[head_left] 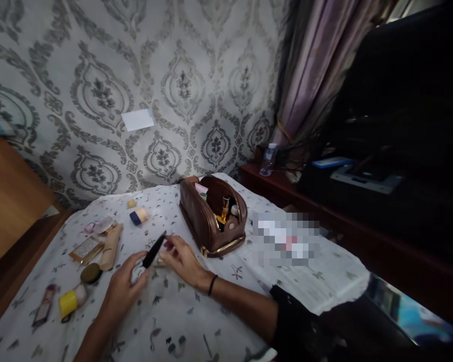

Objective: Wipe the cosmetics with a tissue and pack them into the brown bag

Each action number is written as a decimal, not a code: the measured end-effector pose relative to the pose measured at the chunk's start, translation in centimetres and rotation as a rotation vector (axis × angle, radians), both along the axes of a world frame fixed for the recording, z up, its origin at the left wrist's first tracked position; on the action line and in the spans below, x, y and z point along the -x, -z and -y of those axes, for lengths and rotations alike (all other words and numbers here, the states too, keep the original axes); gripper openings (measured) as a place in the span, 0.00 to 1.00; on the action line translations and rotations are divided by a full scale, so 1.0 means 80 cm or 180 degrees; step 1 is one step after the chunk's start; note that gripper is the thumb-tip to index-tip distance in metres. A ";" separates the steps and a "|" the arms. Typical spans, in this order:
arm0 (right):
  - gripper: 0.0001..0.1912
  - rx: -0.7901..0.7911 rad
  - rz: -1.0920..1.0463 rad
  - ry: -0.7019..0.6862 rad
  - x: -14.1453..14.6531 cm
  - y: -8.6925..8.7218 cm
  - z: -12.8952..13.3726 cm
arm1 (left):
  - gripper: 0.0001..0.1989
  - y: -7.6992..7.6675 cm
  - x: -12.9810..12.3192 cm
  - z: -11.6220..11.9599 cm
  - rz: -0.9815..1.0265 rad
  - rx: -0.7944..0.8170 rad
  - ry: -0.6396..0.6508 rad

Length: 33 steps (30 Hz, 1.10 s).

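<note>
My left hand (125, 281) is wrapped round a small whitish item (138, 271), mostly hidden by the fingers. A dark, elongated object (154, 251) rises from that hand toward the fingertips of my right hand (183, 262). My right hand has bent fingers near its tip, with a small pale item (161, 260) at the fingers; whether it grips either is unclear. Just behind my right hand stands a brown bag (200, 216), unzipped, with a gold-and-black bottle (225, 206) and other small items inside.
Left on the patterned cloth (181, 322) lie a beige tube (111, 246), a clear gold-toned case (86, 250), a dark round lid (91, 273), a yellow item (68, 303) and a navy-and-beige jar (138, 216). A plastic bottle (268, 160) stands on the red-brown furniture at right.
</note>
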State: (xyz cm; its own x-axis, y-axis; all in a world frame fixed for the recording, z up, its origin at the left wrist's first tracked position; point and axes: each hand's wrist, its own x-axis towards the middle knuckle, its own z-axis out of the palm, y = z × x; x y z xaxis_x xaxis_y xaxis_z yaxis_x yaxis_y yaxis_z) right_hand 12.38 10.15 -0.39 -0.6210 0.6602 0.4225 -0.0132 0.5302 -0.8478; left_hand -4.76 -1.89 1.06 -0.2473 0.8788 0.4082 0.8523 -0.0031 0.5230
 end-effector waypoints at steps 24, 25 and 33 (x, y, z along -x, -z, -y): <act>0.32 0.2475 -0.0834 -0.1242 0.015 0.018 0.034 | 0.36 0.002 -0.020 0.000 0.0921 0.0498 0.0079; 0.32 0.2406 -0.0809 -0.1273 0.015 0.019 0.034 | 0.37 0.002 -0.019 -0.001 0.0933 0.0491 0.0061; 0.23 0.1205 -0.0375 -0.1177 0.007 0.016 0.038 | 0.25 -0.009 -0.031 -0.006 0.1163 0.0102 -0.0152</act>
